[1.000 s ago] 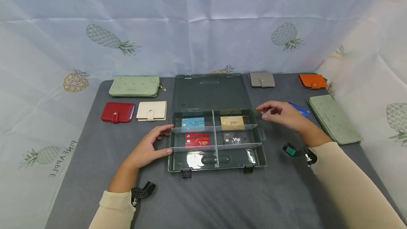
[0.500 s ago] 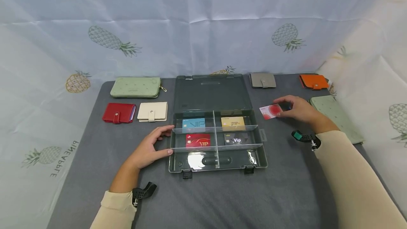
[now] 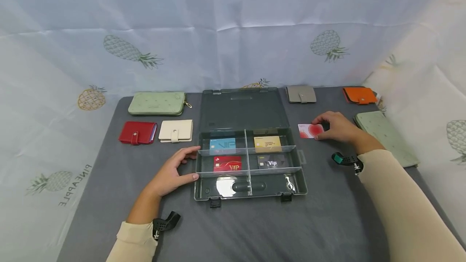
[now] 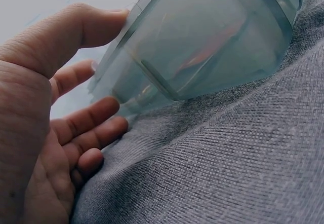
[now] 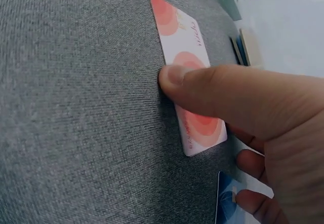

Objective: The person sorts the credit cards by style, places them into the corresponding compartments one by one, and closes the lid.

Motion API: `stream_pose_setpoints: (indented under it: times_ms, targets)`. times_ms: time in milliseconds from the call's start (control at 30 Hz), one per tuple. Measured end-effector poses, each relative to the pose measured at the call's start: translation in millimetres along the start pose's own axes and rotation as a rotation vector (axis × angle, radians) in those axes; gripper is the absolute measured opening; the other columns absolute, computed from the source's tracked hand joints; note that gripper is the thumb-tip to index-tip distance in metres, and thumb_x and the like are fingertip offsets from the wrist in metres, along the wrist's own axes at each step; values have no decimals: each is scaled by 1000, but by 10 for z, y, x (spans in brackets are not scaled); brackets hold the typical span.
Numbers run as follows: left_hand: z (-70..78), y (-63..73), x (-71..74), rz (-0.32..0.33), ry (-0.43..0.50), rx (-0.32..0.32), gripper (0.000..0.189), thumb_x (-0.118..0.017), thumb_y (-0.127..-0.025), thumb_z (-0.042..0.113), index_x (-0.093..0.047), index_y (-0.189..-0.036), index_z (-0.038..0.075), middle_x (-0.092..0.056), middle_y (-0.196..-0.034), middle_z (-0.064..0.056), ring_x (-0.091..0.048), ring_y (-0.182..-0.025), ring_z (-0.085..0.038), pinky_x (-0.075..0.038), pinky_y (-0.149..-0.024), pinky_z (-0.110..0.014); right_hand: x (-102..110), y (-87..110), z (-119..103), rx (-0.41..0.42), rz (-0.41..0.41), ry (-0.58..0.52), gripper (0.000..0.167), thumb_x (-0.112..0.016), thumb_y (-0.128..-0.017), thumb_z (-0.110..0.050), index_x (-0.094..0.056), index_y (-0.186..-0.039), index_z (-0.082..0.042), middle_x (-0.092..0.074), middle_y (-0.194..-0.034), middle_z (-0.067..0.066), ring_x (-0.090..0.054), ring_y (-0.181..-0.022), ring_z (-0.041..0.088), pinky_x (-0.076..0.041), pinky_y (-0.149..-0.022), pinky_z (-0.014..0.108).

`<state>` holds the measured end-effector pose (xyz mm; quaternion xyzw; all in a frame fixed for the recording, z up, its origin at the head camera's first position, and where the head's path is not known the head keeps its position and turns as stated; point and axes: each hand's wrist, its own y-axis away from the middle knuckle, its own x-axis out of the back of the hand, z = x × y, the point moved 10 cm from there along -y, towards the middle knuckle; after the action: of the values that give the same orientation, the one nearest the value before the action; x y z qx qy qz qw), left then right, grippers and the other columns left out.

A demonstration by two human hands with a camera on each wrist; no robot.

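My right hand (image 3: 336, 128) pinches a pink-and-white card (image 3: 306, 131) by its long edges, right of the box. In the right wrist view the thumb (image 5: 192, 84) lies over the card's edge, low on the grey cloth. A blue card (image 5: 228, 198) lies beneath my other fingers there, hidden in the head view. My left hand (image 3: 167, 175) touches the left edge of an open grey see-through box (image 3: 276, 187) with thumb and fingertips. Inside it a blue card (image 3: 218, 144), a gold card (image 3: 267, 144), a red card (image 3: 227, 163) and a black card (image 3: 271, 161) each occupy their own compartment.
Left of the box sit a green wallet (image 3: 156, 103), a red card holder (image 3: 137, 132) and a cream one (image 3: 176, 131). Behind and right are a grey holder (image 3: 301, 94), an orange one (image 3: 359, 95) and another green wallet (image 3: 386, 136). White curtains surround the table.
My right hand has moved right, away from the box, and the pink card has turned from nearly edge-on to flat at the cloth. The left hand keeps its place at the box.
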<state>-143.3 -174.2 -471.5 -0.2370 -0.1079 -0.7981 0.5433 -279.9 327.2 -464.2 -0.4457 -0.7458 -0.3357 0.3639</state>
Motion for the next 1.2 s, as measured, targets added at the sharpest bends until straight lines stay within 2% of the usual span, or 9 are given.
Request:
stream_pose_setpoints:
  times_ms: [167, 400, 633, 800, 1000, 1200]
  targets:
    - [-9, -2, 7, -1, -11, -5, 76, -85, -89, 21, -52, -157, 21, -60, -143, -2, -56, -130, -22, -42, -105, -32, 0, -18, -18, -31, -9, -10, 49, -92, -84, -18, -64, -119, 1, -64, -120, 21, -49, -111, 37, -42, -94, 54]
    - [3, 0, 6, -1, 1, 4, 76, -86, -89, 21, -52, -157, 21, -59, -144, -2, -56, -131, -22, -41, -105, -31, -14, 2, 21, -68, -19, -32, 49, -88, -89, -17, -54, -123, -5, -67, -119, 18, -57, -100, 32, -48, -85, 45]
    - [4, 4, 8, 0, -8, 12, 76, -86, -89, 22, -52, -157, 21, -59, -145, -3, -56, -131, -23, -42, -106, -35, 38, 69, -59, -59, 3, -55, 24, -76, -100, -14, -67, -121, -6, -68, -107, 10, -56, -94, 28, -46, -81, 41]
    - [-4, 0, 8, 7, -13, 3, 75, -86, -89, 21, -53, -157, 19, -60, -143, -5, -57, -130, -24, -42, -105, -38, 89, 131, -126, -66, -9, -87, 21, -72, -105, -19, -73, -119, -4, -69, -101, 6, -57, -91, 24, -46, -80, 37]
    - [16, 3, 15, 7, -4, -9, 75, -86, -89, 20, -52, -157, 17, -61, -143, -6, -57, -129, -26, -43, -105, -39, 191, 220, -301, -43, -2, -173, 21, -70, -105, -18, -73, -119, -3, -70, -100, 6, -58, -89, 18, -47, -79, 29]
    - [27, -11, 14, -3, 0, -6, 75, -86, -89, 19, -52, -157, 16, -61, -142, -7, -57, -129, -28, -43, -106, -42, 292, 303, -661, 45, -7, -299, 17, -70, -105, -12, -73, -117, -2, -71, -99, 7, -62, -89, 16, -53, -79, 25]
